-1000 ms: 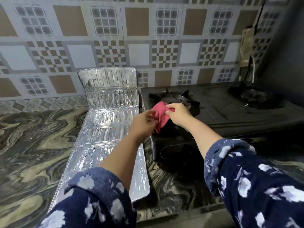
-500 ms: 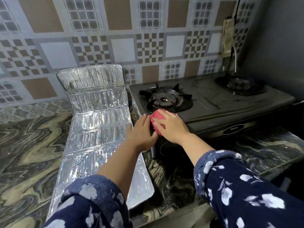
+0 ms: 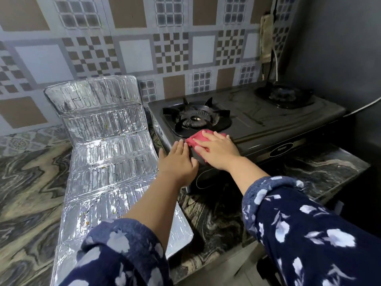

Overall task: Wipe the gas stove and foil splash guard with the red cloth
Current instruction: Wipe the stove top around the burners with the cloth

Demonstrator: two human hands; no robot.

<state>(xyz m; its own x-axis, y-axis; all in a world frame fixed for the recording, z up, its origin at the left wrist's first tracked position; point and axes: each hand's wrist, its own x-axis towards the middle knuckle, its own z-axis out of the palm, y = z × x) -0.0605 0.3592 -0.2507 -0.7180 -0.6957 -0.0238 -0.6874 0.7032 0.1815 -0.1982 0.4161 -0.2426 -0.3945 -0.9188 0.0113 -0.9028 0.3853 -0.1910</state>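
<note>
Red cloth (image 3: 194,139) lies bunched on the front left corner of the black gas stove (image 3: 268,124), just in front of the left burner (image 3: 195,119), and the right hand (image 3: 218,151) is laid flat on top of it — fingers straight and slightly spread, pressing the fabric down rather than curling round it. Beside it, the left hand (image 3: 178,159) rests at the stove's front left edge with its fingers straight and close together, their tips touching the edge of the cloth (whether they press it I cannot tell). Both forearms come out of dark blue sleeves (image 3: 299,234) with a pale flower print.

Left of the stove the foil splash guard (image 3: 103,145) lies folded out along the marbled countertop (image 3: 26,193) — its far panel leaning up against the patterned tile wall (image 3: 175,48), small specks on its ribbed surface. A second burner (image 3: 283,96) sits at the stove's far right, near the dark side wall.
</note>
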